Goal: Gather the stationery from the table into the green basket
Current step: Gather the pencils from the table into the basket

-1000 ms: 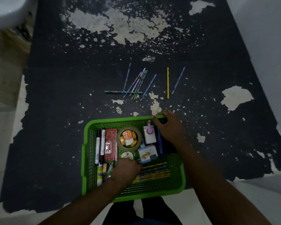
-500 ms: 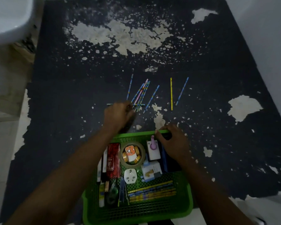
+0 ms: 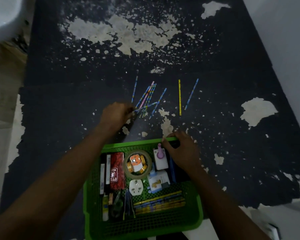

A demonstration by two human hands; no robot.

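The green basket (image 3: 194, 220) stands at the table's near edge and holds a tape roll (image 3: 127, 168), a red notebook (image 3: 117, 170), a white plug (image 3: 136, 187), pens and several pencils. My right hand (image 3: 182, 149) grips its far rim. Beyond the basket, several patterned pencils (image 3: 148, 97) lie in a loose bunch, with a yellow pencil (image 3: 179, 97) and a blue pencil (image 3: 191, 94) apart on the right. My left hand (image 3: 116, 115) is at the bunch's left end and pinches one crosswise pencil (image 3: 146, 106), its right end raised over the others.
The table top (image 3: 59, 104) is black with large worn pale patches. A pale wall (image 3: 287, 40) runs along the right side. A white rounded object (image 3: 2, 13) sits beyond the far left corner.
My left hand left the basket, reached forward to the pencil bunch and took hold of the crosswise pencil, which now slants upward. My right hand stayed on the basket rim.
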